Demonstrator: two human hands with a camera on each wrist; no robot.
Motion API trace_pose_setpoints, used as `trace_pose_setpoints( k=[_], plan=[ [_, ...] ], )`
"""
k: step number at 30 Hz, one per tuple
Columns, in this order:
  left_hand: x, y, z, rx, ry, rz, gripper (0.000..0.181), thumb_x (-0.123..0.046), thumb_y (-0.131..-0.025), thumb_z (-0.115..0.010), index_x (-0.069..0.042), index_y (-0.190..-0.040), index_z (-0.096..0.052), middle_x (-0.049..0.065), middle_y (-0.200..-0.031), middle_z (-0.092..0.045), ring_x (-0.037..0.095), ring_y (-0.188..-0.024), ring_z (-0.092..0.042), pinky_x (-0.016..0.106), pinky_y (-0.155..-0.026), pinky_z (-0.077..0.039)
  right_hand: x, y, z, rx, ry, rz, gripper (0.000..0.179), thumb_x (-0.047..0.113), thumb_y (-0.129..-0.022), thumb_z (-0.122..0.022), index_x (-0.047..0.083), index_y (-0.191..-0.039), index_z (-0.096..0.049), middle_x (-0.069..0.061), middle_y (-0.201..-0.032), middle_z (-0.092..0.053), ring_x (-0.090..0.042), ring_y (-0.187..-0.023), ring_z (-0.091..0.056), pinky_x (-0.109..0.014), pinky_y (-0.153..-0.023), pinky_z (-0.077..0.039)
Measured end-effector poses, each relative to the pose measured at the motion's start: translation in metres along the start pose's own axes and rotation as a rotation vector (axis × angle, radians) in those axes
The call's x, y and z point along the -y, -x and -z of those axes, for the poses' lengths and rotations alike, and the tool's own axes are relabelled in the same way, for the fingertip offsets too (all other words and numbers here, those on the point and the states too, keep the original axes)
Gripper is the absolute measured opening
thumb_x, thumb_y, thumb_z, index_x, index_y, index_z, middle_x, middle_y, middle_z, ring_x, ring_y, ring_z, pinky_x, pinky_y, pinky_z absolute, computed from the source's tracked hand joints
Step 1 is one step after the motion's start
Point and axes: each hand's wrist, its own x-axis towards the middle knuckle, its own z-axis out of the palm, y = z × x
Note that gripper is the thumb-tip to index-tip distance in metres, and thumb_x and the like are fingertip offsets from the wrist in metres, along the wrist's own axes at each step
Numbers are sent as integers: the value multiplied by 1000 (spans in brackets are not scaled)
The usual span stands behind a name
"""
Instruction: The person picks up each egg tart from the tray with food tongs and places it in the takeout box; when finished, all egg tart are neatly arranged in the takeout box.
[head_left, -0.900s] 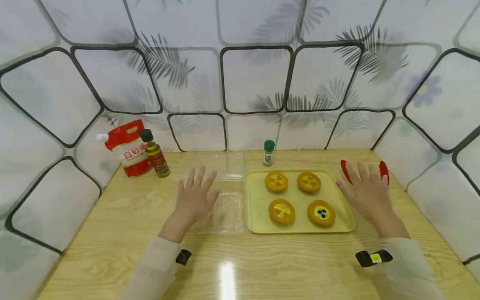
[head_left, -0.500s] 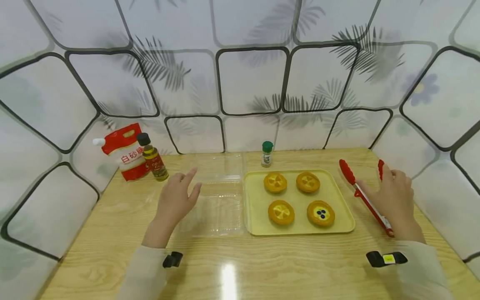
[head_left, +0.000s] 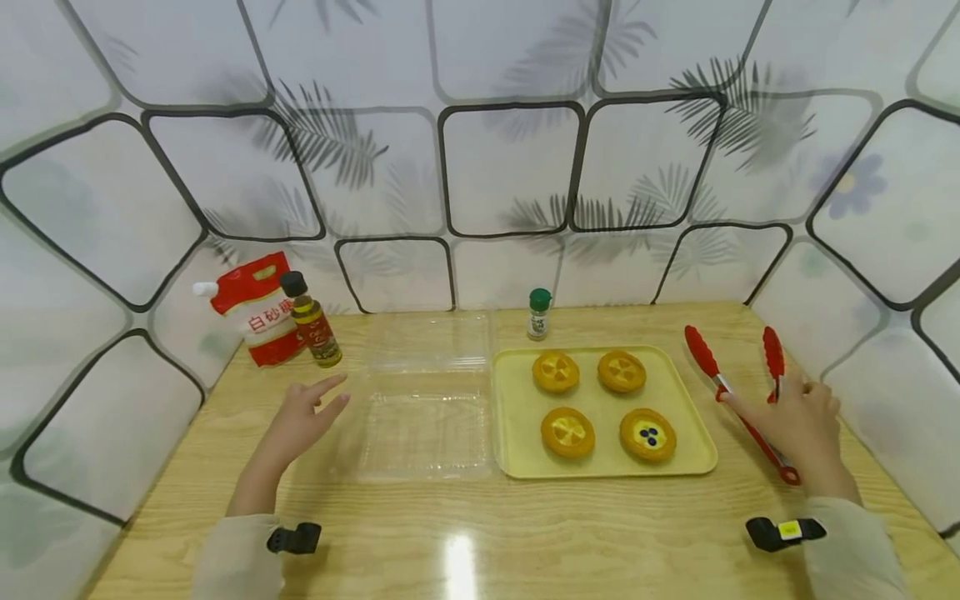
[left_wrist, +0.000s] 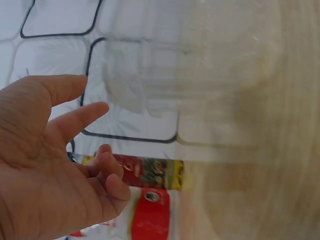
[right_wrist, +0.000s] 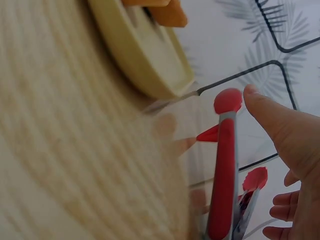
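My left hand (head_left: 296,421) hovers over the table, left of a clear plastic hinged container (head_left: 427,429). Its thumb and index finger stand apart and the other fingers curl loosely around nothing, as the left wrist view shows. My right hand (head_left: 802,421) is over a pair of red-tipped tongs (head_left: 702,352), thumb spread from the fingers. In the right wrist view the tongs (right_wrist: 225,175) lie beside the thumb with their arms apart, not gripped. Left of them a pale yellow tray (head_left: 517,454) bears several egg tarts, one of them a tart with dark berries (head_left: 648,434).
Against the back wall at left lean a red and white sugar bag (head_left: 262,312) and a dark-capped oil bottle (head_left: 315,329). A small green-capped seasoning jar (head_left: 537,315) stands behind the tray. Patterned walls (head_left: 510,171) enclose the wooden table on three sides.
My left hand has drawn back to the left, off the clear container, its fingers now loosely bent. The right hand has shifted right and nearer, uncovering most of the tongs.
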Motion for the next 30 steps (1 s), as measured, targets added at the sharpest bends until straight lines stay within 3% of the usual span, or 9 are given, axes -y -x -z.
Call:
trace_pose_setpoints(
  k=[6, 11, 15, 18, 23, 30],
  plan=[
    [22, 8, -2, 144, 131, 41, 55, -34, -99, -49, -4, -144, -40, 18, -105, -42, 27, -92, -36, 35, -69, -36, -11, -1, -9, 45, -30, -13, 83, 64, -79, -63, -12, -100, -38, -48, -109, -27, -61, -100, -24, -59, -61, -29],
    [35, 8, -2, 226, 269, 37, 55, -33, -100, -47, -11, -148, -33, 20, -121, -47, 28, -106, -44, 39, -83, -41, -15, -3, -15, 56, -52, -24, 80, 63, -79, -63, -10, -98, -36, -47, -110, -25, -58, -100, -23, -57, -60, -30],
    [40, 5, -3, 277, 349, 1, 52, -25, -101, -47, -10, -148, -33, 16, -100, -51, 22, -92, -48, 35, -74, -43, -15, -5, -22, 40, -77, -24, 77, 60, -80, -63, -10, -95, -34, -43, -107, -24, -55, -94, -25, -54, -62, -28],
    [41, 2, -6, 324, 426, -25, 49, -19, -101, -47, -5, -146, -34, 7, -77, -41, 17, -69, -41, 31, -61, -37, -15, -6, -25, 36, -98, -38, 76, 60, -81, -63, -9, -94, -32, -41, -106, -23, -53, -91, -25, -52, -63, -27],
    [45, 0, -10, 346, 504, -57, 48, -14, -101, -46, 3, -144, -34, 1, -68, -38, 14, -60, -37, 31, -57, -35, -15, -6, -27, 36, -113, -56, 76, 59, -82, -62, -9, -94, -31, -41, -107, -23, -52, -91, -24, -51, -64, -27],
    [47, -3, -15, 326, 535, -72, 49, -16, -100, -47, 5, -143, -35, 0, -66, -38, 20, -59, -35, 32, -58, -34, -16, -7, -28, 59, -140, -92, 82, 60, -82, -61, -14, -102, -33, -41, -106, -27, -52, -93, -26, -52, -65, -30]
  ],
)
